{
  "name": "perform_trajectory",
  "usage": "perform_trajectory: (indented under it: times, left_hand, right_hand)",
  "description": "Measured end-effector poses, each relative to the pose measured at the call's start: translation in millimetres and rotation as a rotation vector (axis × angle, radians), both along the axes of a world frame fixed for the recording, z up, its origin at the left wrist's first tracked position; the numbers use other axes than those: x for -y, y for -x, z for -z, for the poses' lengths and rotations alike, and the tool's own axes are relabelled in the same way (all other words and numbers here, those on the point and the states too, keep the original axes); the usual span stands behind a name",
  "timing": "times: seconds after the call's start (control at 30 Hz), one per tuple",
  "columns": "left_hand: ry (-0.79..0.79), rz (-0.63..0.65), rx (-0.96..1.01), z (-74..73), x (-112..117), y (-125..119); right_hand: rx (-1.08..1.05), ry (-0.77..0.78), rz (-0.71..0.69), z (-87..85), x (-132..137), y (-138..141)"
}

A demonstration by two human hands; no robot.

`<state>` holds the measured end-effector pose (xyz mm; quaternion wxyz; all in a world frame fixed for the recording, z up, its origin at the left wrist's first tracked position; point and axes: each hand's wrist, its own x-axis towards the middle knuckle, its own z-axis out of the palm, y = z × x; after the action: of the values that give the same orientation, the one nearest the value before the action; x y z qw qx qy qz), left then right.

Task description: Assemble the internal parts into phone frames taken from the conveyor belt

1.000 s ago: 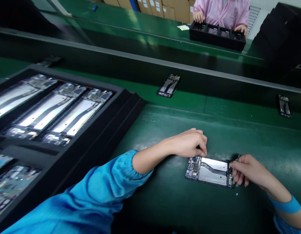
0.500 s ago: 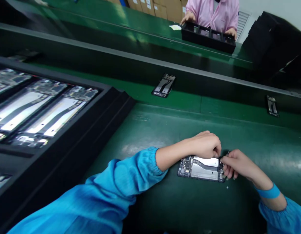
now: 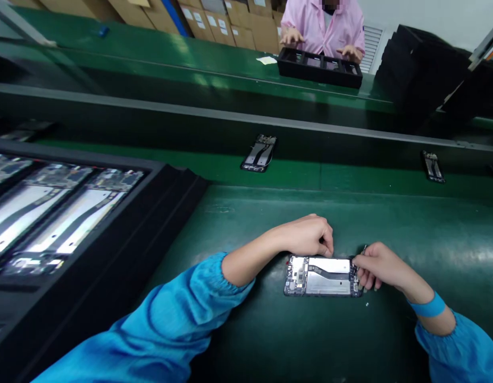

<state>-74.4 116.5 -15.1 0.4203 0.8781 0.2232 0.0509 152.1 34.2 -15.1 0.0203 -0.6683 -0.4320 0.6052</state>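
Observation:
An opened smartphone (image 3: 328,276) lies face down on the green mat, its circuit board, silver battery bay and dark ribbon cable exposed. My left hand (image 3: 312,235) is closed, fingers curled just beyond the phone's far edge; whatever they may hold is hidden. At the phone's right end, my right hand (image 3: 376,266) is closed in a pinch, thumb at the corner and other fingers bent beside the edge. A thin dark metal piece (image 3: 364,249) sticks out between its thumb and forefinger. A tiny pale bit (image 3: 366,304) lies on the mat below the right end.
A black tray (image 3: 150,197) with several opened phones stands at left. Two more opened phones, one near (image 3: 259,153) and one farther right (image 3: 433,166), lie along the strip behind the mat. Across a raised rail (image 3: 214,113), a co-worker in pink has hands over another black tray (image 3: 320,74).
My left hand has drawn back leftward from the phone's right end. My right hand stays at that end. The co-worker's hands have lifted off their tray. The view has shifted.

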Motion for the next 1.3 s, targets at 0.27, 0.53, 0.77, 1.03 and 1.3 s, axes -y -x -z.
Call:
perform_trajectory:
  times: [0.27, 0.53, 0.77, 1.03, 1.3]
  left_hand:
    - [-0.062, -0.011, -0.027, -5.9, 7.4, -12.2]
    - [-0.155, -0.085, -0.095, -5.2, 20.2, -38.0]
    - [-0.184, -0.154, -0.161, -8.9, 34.4, -40.7]
    - [-0.285, -0.206, -0.234, -10.2, 49.9, -29.0]
    - [-0.139, -0.322, 0.008, -17.2, 57.5, -32.3]
  right_hand:
    - [-0.003, 0.011, 0.006, 1.4, -0.9, 0.6]
    - [0.009, 0.007, -0.002, 1.5, -0.7, 0.8]
    - [-0.038, -0.045, 0.032, 10.5, 4.2, -2.5]
    - [-0.242, -0.631, 0.365, 6.9, 19.7, -22.9]
    - [-0.209, -0.755, 0.162, 12.7, 29.4, -3.8]
